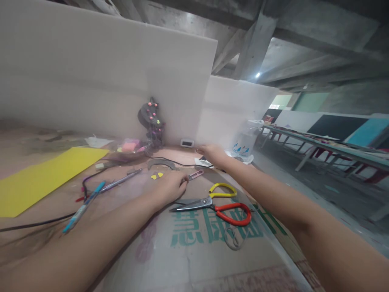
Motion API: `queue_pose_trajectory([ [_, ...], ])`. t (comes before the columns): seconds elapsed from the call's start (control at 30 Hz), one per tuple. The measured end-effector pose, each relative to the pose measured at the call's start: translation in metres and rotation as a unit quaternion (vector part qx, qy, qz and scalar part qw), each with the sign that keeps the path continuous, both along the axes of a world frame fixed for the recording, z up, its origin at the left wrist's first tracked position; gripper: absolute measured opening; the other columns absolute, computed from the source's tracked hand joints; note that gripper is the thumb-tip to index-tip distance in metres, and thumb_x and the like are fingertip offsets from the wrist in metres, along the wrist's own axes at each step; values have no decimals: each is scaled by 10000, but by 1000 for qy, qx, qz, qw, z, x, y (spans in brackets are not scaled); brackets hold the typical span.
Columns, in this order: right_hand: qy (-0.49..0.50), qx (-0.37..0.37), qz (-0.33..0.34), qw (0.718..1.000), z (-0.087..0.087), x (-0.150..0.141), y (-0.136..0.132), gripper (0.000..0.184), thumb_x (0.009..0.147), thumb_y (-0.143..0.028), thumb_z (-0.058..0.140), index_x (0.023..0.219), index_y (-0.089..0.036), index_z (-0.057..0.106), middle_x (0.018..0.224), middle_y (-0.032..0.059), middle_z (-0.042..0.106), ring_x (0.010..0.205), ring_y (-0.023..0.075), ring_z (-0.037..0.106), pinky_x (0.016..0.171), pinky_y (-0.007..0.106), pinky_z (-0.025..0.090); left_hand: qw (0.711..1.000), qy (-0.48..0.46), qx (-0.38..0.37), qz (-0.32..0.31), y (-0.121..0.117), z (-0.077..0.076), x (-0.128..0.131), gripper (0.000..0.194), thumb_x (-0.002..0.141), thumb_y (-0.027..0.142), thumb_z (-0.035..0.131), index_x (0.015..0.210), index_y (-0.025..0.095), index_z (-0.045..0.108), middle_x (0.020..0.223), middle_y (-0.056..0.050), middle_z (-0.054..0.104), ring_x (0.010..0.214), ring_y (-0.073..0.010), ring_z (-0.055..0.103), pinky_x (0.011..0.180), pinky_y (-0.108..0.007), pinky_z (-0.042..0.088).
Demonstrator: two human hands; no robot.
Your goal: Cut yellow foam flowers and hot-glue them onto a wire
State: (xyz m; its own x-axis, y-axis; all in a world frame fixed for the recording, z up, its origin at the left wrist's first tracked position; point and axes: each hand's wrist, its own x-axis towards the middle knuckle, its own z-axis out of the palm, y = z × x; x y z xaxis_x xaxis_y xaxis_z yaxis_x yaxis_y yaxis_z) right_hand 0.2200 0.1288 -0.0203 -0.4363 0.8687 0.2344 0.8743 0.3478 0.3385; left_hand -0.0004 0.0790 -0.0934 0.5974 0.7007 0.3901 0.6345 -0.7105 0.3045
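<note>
The left hand (172, 187) has its fingers curled at the near end of a small pink tool (196, 175) lying on the covered table (194, 259); whether they pinch it or merely touch it, I cannot tell. It looks light, stiff and probably smooth, so its middle would likely give the steadiest hold. The right hand (214, 154) is bent, fingertips blurred above a white paper (203, 162) and near a small white box (187, 143); I cannot tell if they pinch anything. Beside the left hand lie scissors (205, 202), likely heavier and rigid, best taken by the red and yellow loops. Two yellow hearts (157, 176) look thin, easily creased, best lifted by their edges.
</note>
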Motion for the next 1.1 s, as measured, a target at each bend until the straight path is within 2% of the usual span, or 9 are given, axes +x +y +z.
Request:
queue_pose_trajectory([
  [0.17,53,9,60,997,-8,-24,-42,332,1006,-237,379,1148,-194,676,1112,71,716,1031,172,637,851,244,431,999,-49,10,22,0,2,-2,267,915,245,435,991,183,683,974,-87,725,917,-251,648,783,-338,465],
  [0.27,14,5,159,987,-22,-33,-67,251,965,-206,463,1060,-137,685,976,113,722,917,199,645,776,280,441,995,-96,17,25,0,5,-4,261,915,261,481,1091,183,657,946,-71,714,891,-232,636,777,-330,458],
  [0.33,7,23,184,983,-30,-36,-76,233,955,-184,469,1062,-112,664,954,131,716,881,207,642,747,293,440,995,-98,31,11,0,5,-5,246,896,239,523,1099,182,651,952,-68,705,900,-225,625,786,-326,453],
  [0.5,64,25,174,982,-38,-39,-78,281,921,-149,509,1185,-149,606,1002,108,722,896,200,650,738,289,442,994,-76,83,-11,0,4,-6,144,906,226,525,949,183,655,956,-74,695,934,-235,609,807,-343,429],
  [0.67,124,4,123,985,-30,-33,-90,265,934,-282,538,1136,-149,648,984,113,718,926,213,641,786,302,442,995,-63,83,9,-2,7,-6,180,937,281,500,871,180,634,898,-64,689,875,-229,605,766,-338,408],
  [0.8,170,-77,124,975,-20,-27,-125,326,919,-422,561,1136,-193,643,1105,93,681,1027,222,603,856,320,446,996,-62,65,18,-3,12,-5,265,968,295,452,862,164,657,905,-67,701,867,-220,606,776,-341,405],
  [0.93,170,-168,170,956,-28,-26,-150,538,850,-576,598,1214,-180,605,1158,112,637,1059,254,574,891,360,452,997,-44,66,1,-4,10,-5,287,967,319,469,906,177,711,940,-69,713,925,-220,606,842,-347,403],
  [1.03,169,-167,149,960,-40,-25,-151,397,918,-419,563,1237,-187,605,1144,112,623,1013,243,588,858,351,456,995,-10,94,-21,-4,6,-6,313,972,365,467,961,206,736,942,-70,710,943,-225,597,857,-353,396],
  [1.1,152,-177,136,963,-40,-23,-148,301,939,-313,530,1193,-189,631,1103,107,628,957,231,603,813,336,456,994,6,108,-28,-3,3,-7,323,976,375,460,983,214,740,950,-73,707,937,-223,591,842,-350,395],
])
